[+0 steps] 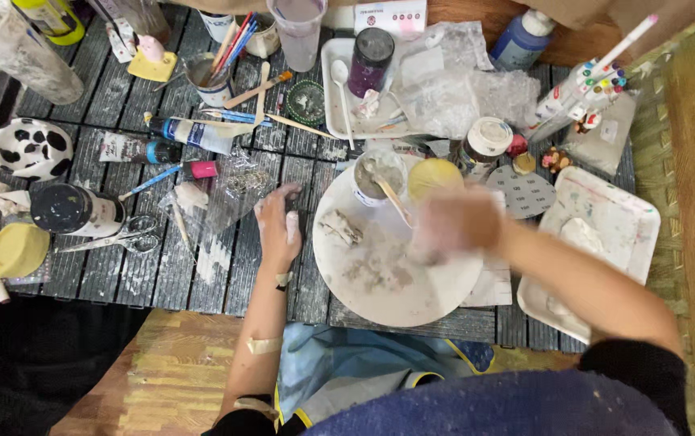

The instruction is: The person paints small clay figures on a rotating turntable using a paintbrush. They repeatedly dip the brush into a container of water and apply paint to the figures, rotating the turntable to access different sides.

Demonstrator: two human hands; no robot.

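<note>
A dark slatted table [161,274], smeared white, stands on warm wooden floor [161,379]; woven green matting [654,161] lies right of it.

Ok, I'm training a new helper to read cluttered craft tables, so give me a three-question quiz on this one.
1. True or false: the left hand rests on the dark slatted table, beside the round white board.
2. Which lies left of the left hand? A) scissors B) a hammer C) a phone
3. What stands in the small cup at the board's top edge?

Key
1. True.
2. A.
3. A wooden stick, leaning in pale paste. The blurred right hand is just beside it.
</note>
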